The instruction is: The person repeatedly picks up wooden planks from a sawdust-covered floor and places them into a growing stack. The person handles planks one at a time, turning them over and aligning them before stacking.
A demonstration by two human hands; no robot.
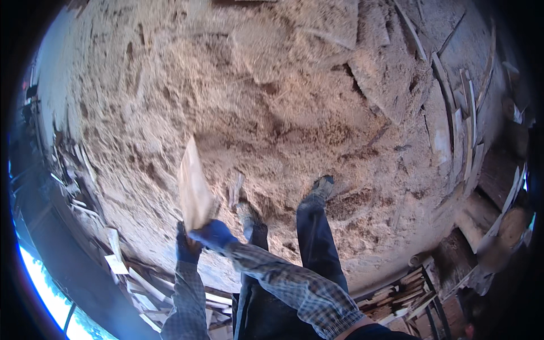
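Head view: wide sawdust floor [272,96] ahead, open through the middle. Stacked planks [459,130] along its right edge, scrap offcuts [136,277] along its lower left edge, logs [493,221] at the lower right corner. Pale, flat wood slab [192,190] held upright over the floor's lower middle, tapering toward the top, blurred. Left hand [186,246] in dark glove clamped on slab's base. Right hand [212,233] in blue glove closed on same base, just beside the left. Fingers hard to make out. Boots [320,190] planted in sawdust.
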